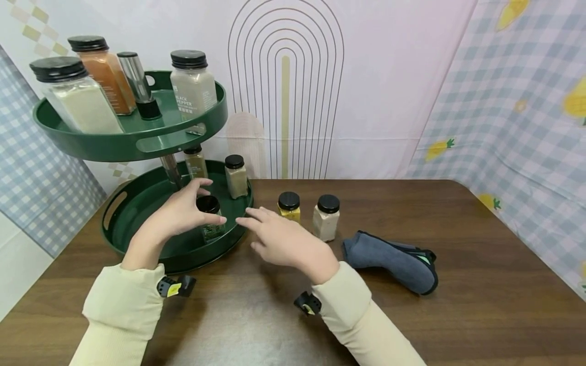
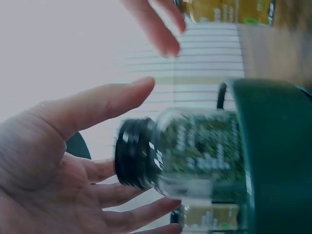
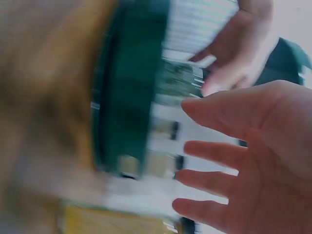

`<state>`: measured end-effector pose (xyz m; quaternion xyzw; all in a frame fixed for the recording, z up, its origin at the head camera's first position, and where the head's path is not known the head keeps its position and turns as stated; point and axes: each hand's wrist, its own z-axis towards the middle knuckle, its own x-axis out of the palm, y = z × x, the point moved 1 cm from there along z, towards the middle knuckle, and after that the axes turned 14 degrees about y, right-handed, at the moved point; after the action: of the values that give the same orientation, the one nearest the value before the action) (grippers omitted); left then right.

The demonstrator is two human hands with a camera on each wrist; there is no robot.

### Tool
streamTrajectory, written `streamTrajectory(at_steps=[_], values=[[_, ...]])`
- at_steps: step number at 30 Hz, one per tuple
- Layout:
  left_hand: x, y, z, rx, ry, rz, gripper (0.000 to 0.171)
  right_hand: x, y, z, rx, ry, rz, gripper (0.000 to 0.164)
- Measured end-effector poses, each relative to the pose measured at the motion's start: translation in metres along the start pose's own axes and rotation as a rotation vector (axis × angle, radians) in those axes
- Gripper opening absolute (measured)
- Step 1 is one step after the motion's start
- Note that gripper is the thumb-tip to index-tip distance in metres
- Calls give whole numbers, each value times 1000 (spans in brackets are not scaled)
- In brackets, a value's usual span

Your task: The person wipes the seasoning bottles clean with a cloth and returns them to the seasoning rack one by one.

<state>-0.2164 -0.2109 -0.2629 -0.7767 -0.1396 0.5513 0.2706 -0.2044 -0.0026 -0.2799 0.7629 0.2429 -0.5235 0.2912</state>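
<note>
My left hand (image 1: 178,209) reaches over the lower green tray (image 1: 180,262), its thumb and fingers spread around the black lid of a small glass jar of green herbs (image 1: 213,232). In the left wrist view a gap shows between the thumb and the lid of that herb jar (image 2: 200,146); whether the fingers behind touch it I cannot tell. My right hand (image 1: 288,239) hovers just right of the tray with its fingers extended and nothing in them. Beside it on the table stand a jar with yellow contents (image 1: 289,207) and a jar with pale contents (image 1: 326,219).
An upper green tray (image 1: 100,145) overhangs the lower one, bearing several large jars and a silver cylinder (image 1: 137,79). Two small jars, one pale (image 1: 236,180) and one greenish (image 1: 196,163), stand at the lower tray's back. A grey-blue fabric pouch (image 1: 391,262) lies to the right.
</note>
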Motion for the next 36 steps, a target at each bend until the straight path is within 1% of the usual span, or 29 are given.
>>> streamTrajectory(at_steps=[4,6,8,12,13,14,15,16,17,18,22,24,28,30,32,34,36], values=[[1,-13,-6,48,-87,-14,83,-21,-8,-29,0,-77,63,49],[4,-22,-8,86,-163,-11,76,-29,-13,-46,10,-119,68,47],[8,-30,-9,129,-262,-11,67,-34,-20,-63,22,-159,47,45],[19,-46,-9,258,-481,-30,52,-35,-37,-91,58,-179,-19,43],[23,-49,-8,297,-517,-41,50,-33,-43,-97,71,-176,-32,43],[27,-52,-7,334,-538,-50,49,-31,-49,-104,88,-165,-34,44],[31,-56,-5,361,-540,-59,49,-29,-56,-110,108,-147,-30,45],[36,-59,-3,379,-526,-69,50,-27,-63,-116,136,-127,-19,47],[41,-62,0,384,-498,-79,51,-24,-70,-122,163,-97,-3,48],[46,-65,3,374,-461,-90,54,-22,-78,-127,195,-58,19,49],[66,-73,20,266,-281,-134,71,-12,-105,-138,323,107,129,54],[76,-74,30,215,-200,-151,80,-8,-117,-138,358,159,157,57],[92,-73,49,159,-27,-189,96,-1,-130,-133,416,228,164,65],[97,-71,57,135,37,-230,104,3,-133,-129,444,258,163,69],[102,-68,65,121,62,-290,109,6,-135,-125,466,294,177,74],[106,-65,73,127,48,-362,109,10,-137,-120,478,320,195,78],[109,-62,79,152,22,-430,106,12,-137,-116,474,335,208,81]])
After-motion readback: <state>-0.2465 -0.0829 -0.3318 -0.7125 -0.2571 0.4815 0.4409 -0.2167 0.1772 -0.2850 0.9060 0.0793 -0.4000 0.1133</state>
